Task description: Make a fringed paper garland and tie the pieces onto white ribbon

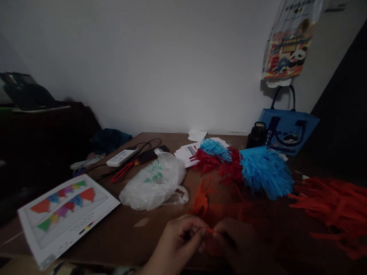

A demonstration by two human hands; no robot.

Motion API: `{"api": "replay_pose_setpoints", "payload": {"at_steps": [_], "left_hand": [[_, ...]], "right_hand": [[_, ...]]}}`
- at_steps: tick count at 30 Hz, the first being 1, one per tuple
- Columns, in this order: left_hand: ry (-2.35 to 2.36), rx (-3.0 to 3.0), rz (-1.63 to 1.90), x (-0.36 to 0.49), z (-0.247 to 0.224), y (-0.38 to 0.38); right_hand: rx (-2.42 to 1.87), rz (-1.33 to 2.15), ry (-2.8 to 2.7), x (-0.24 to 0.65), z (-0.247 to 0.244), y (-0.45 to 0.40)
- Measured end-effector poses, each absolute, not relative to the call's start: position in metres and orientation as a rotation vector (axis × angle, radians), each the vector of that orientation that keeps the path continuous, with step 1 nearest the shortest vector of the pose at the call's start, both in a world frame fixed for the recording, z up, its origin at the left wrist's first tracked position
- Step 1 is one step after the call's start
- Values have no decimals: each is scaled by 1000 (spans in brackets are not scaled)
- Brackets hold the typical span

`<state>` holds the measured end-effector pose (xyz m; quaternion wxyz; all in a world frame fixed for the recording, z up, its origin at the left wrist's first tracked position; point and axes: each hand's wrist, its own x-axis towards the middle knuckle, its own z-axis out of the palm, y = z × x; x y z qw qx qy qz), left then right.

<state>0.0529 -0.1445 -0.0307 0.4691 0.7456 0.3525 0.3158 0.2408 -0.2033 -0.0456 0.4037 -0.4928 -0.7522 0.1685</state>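
Note:
My left hand (183, 240) and my right hand (236, 238) meet at the front of the table, both pinching a small bit of orange-red tissue paper (210, 231) between them. More of the orange sheet seems to lie flat just beyond my fingers, though it is dim there. A twisted orange fringed piece (200, 200) rests right past my left hand. To the right spreads a heap of orange-red paper fringe (335, 208). Further back sit a blue fringed bundle (263, 172), a smaller blue one (215, 149) and dark red fringe (205, 162) beneath it.
A crumpled white plastic bag (155, 181) lies left of centre. Left of it are a printed sheet of colourful pennants (67, 215) and a white power strip (122, 156). White papers (185, 154), a black bottle (257, 134) and a blue tote bag (286, 128) stand towards the wall.

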Motion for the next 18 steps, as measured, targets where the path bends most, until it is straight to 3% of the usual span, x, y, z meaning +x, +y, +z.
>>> {"api": "replay_pose_setpoints", "payload": {"at_steps": [5,10,14,18], "left_hand": [[784,2352,890,46,-36,-146],[634,2718,1090,44,-34,-146],[677,2736,1290,43,-26,-143],[845,2642,1218,47,-14,-126]], "right_hand": [[-1232,373,-1940,237,-50,-202],[-1235,68,-1988,233,-57,-200],[-1288,-68,-1925,233,-52,-200],[-1328,-116,-1832,247,-34,-204]]}}
